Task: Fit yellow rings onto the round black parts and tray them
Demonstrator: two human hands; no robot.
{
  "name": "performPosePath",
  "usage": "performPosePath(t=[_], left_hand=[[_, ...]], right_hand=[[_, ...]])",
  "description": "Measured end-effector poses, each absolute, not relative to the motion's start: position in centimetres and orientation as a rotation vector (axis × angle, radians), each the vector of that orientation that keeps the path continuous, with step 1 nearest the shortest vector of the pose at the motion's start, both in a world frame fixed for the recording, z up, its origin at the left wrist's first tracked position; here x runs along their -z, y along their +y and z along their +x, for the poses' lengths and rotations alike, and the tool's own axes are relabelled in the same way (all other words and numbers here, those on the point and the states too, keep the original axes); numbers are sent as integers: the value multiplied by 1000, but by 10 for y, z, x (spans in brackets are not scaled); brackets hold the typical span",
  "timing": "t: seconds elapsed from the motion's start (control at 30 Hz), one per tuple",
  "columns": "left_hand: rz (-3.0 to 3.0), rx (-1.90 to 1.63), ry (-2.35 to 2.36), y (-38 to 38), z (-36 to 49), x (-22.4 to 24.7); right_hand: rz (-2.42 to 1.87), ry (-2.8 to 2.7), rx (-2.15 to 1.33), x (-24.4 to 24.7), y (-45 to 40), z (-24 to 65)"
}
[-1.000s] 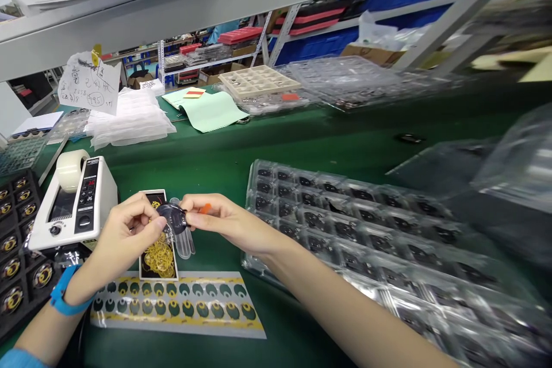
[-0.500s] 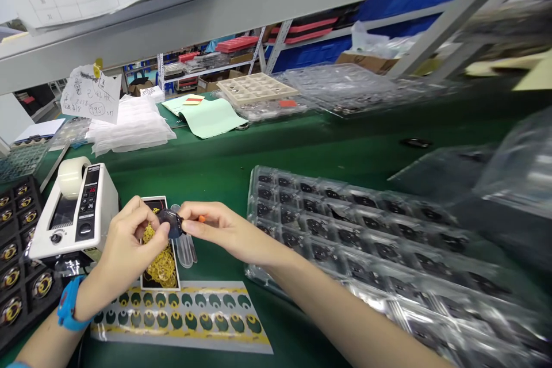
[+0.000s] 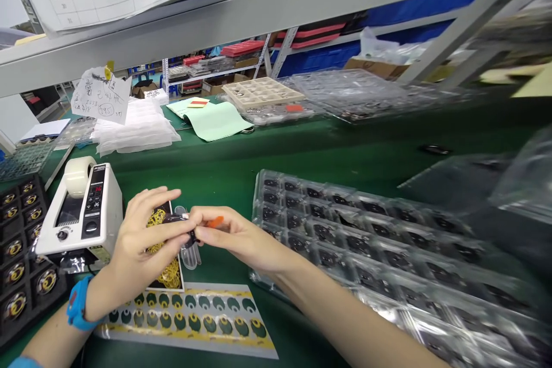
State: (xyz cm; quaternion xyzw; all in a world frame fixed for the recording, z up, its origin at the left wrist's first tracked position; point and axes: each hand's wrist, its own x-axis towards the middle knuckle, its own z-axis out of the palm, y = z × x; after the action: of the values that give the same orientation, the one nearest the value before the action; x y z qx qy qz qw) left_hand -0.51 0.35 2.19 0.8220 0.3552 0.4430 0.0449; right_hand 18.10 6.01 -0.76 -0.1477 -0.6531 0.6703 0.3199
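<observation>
Black tray [image 3: 34, 305]: far left; round parts [image 3: 46, 280] in compartments.
White tape dispenser [image 3: 114, 207]: beside tray, untouched.
Left hand [image 3: 137, 244]: thumb and fingertips pinching dark piece [image 3: 191, 240], other fingers raised.
White box [image 3: 182, 282]: yellow loops [image 3: 171, 276] inside, partly behind left hand.
Dark piece: between both hands' fingertips, partly hidden.
Dark piece, step: fine two-handed handling, judged.
Dark piece, next move: calls for steady pinch, light pressure, judged.
Right hand [image 3: 235, 236]: pinching same piece; orange item [image 3: 215, 222] at fingers.
Clear tray [image 3: 257, 190]: right; black parts [image 3: 357, 244] in pockets.
</observation>
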Motion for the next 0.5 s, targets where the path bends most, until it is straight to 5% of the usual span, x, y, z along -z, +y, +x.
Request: performPosePath(t=[0.5], left_hand=[[2140, -1050, 879, 4, 3, -24]], right_hand=[[-680, -1573, -1927, 19, 40, 173]])
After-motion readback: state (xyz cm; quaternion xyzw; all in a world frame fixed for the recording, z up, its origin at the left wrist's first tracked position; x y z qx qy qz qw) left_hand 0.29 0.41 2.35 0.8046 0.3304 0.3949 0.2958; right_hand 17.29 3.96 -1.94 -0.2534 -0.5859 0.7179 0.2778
